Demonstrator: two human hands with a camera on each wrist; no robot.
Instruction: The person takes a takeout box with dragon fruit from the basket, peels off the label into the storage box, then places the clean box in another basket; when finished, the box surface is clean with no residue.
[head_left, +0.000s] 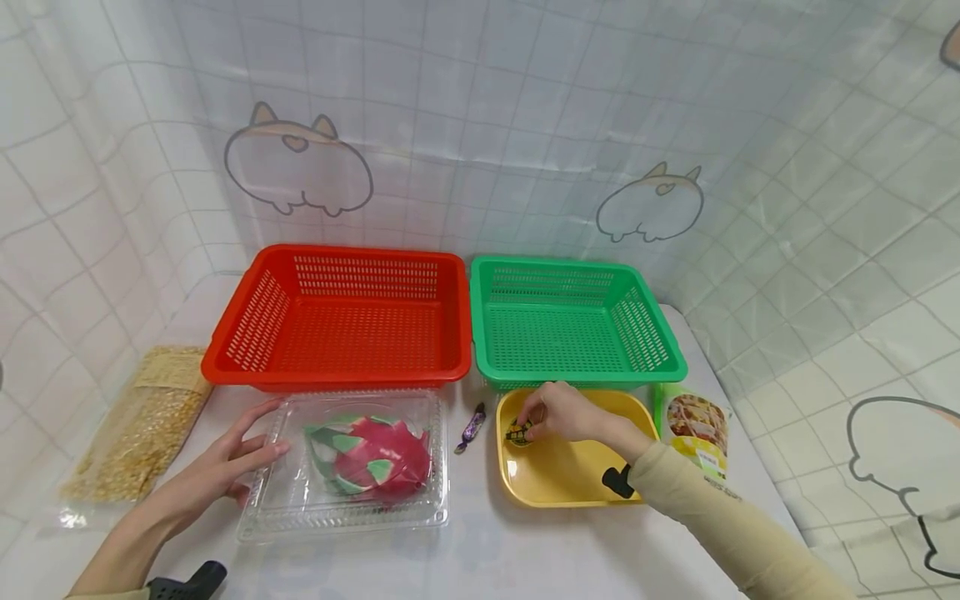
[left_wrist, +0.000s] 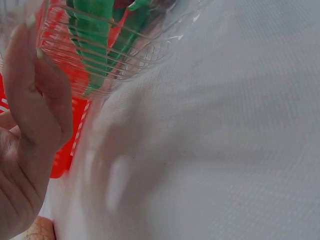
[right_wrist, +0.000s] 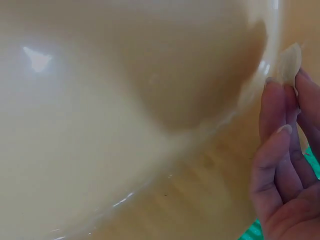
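My right hand point(head_left: 567, 412) is inside the yellow tray point(head_left: 577, 492), near its left end. It pinches a small black-and-gold wrapped packet point(head_left: 519, 432); in the right wrist view a pale, translucent wrapper end point(right_wrist: 289, 64) sticks up between the fingertips. My left hand point(head_left: 217, 467) touches the left side of a clear plastic clamshell box point(head_left: 277, 500), its fingers loosely extended. Inside that box lies a pink and green dragon fruit point(head_left: 390, 458). Between box and tray, a candy in a purple twist wrapper point(head_left: 471, 428) rests on the white table.
A red basket point(head_left: 337, 379) and a green basket point(head_left: 577, 375) stand side by side behind the box and tray. To the far left lies a clear bag of yellowish grains point(head_left: 142, 425). A printed food packet point(head_left: 697, 429) lies right of the tray. A patterned curtain point(head_left: 465, 125) surrounds the table.
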